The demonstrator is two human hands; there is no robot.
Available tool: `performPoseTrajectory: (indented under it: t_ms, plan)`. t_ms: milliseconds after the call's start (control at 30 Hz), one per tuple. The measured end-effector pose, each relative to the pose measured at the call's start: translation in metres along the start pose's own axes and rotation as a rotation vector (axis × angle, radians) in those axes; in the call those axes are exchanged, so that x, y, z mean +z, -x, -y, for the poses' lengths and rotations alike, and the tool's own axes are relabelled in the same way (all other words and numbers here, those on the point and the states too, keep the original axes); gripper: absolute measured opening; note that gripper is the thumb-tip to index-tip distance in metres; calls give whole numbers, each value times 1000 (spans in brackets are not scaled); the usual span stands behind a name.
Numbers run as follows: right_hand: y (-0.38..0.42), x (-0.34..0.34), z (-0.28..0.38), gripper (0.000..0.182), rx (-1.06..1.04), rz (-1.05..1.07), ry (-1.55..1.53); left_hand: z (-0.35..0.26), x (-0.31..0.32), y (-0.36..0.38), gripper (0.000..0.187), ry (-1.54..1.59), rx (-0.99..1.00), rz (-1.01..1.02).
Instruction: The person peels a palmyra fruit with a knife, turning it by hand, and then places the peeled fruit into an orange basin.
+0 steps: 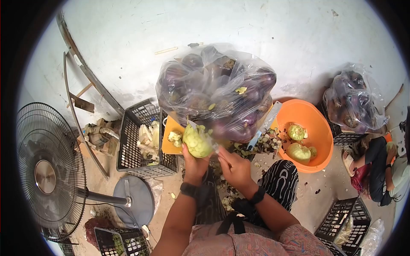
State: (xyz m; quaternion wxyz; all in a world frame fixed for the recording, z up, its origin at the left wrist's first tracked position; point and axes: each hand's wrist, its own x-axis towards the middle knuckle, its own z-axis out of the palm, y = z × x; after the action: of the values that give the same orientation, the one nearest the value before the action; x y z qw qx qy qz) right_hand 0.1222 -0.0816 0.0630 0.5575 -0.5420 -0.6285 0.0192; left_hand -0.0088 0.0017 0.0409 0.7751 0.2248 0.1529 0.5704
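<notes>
- the left hand (194, 160) is clenched around a peeled pale green eggplant (197, 141), held up in front of the big clear bag of purple eggplants (215, 91).
- the right hand (235, 167) is closed on a small knife (215, 148); its blade meets the lower right side of the fruit.
- to do it well, i think the blade should stay shallow and go away from the left thumb, while the fruit turns little by little.
- right of the bag, an orange bowl (318, 141) holds peeled pieces.
- left of the bag stands a black crate (132, 147) with peels, and further left a fan (45, 170).
- far right of the bag, another person (380, 170) sits on the floor.
</notes>
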Motion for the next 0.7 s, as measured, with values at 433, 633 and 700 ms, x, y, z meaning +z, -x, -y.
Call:
performPoseTrajectory:
  t_ms: [433,633,700]
  plan:
    - [15,-3,-3,35,90,-1,-99,0,-2,-1,67,-15,-14,8]
    - [0,-2,0,35,138,66,-110,0,-2,-1,67,-29,-13,10]
    - [-5,4,-4,35,166,50,-123,0,-4,-2,68,-43,-6,22]
